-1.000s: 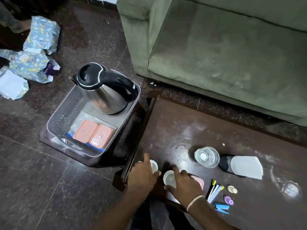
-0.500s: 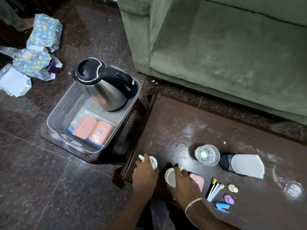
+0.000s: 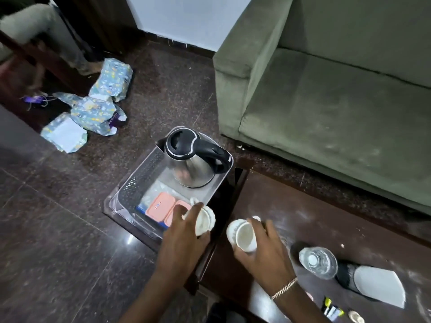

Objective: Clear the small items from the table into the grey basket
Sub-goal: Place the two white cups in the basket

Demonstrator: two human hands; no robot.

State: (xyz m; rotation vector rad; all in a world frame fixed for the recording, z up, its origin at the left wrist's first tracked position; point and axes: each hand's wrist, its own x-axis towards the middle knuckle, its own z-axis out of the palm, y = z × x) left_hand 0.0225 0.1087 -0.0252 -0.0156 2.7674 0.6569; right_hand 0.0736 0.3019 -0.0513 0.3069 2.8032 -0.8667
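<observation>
My left hand [image 3: 184, 238] grips a white cup [image 3: 206, 219] and holds it over the near right corner of the grey basket [image 3: 140, 183]. Lifted above the dark wooden table [image 3: 303, 217], near its left edge, is a second white cup [image 3: 242, 236]; my right hand [image 3: 263, 252] holds it tilted, its mouth facing me. The basket stands on a low stool left of the table and holds a steel kettle [image 3: 193, 164] and two pink-lidded boxes [image 3: 161, 203].
A clear glass [image 3: 318, 262], a black mesh item with white paper [image 3: 370, 283], pens [image 3: 331, 311] and a small round item [image 3: 355, 318] lie on the table at the right. A green sofa [image 3: 338, 101] stands behind. Wrapped packages [image 3: 93, 108] lie on the floor at the left.
Both hands have lifted their white cups off the table. The left hand has carried its cup leftward over the basket. The camera has tilted up and shifted left.
</observation>
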